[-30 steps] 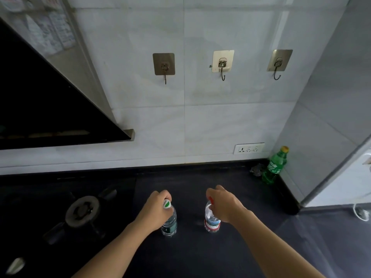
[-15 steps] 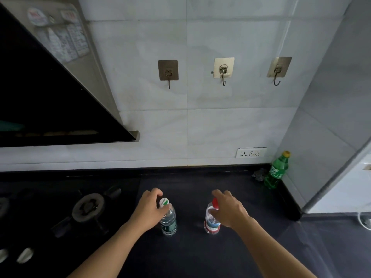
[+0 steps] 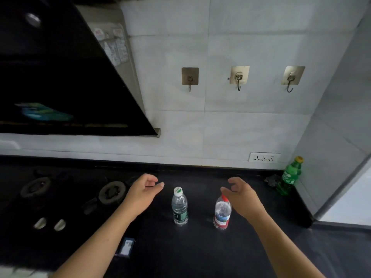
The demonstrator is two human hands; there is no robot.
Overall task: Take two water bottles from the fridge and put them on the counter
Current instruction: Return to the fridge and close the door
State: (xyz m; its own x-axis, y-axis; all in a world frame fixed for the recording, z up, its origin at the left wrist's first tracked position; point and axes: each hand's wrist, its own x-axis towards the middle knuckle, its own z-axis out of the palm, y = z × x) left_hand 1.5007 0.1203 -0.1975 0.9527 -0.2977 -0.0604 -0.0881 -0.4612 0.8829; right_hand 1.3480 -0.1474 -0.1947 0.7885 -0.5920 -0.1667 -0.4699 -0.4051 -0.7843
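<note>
Two small clear water bottles stand upright on the dark counter. The left bottle has a white and green cap and a dark green label. The right bottle has a red cap and a red label. My left hand hovers open just left of the left bottle, not touching it. Beside and slightly above the right bottle's cap, my right hand is open with curled fingers, and it partly covers the cap.
A gas hob with burners and knobs lies to the left under a black range hood. A green soda bottle stands in the back right corner by a wall socket. Three hooks hang on the tiled wall.
Both hands have let go of the bottle caps and opened, moving outward. The two bottles stay standing on the counter. The view has tilted up a little.
</note>
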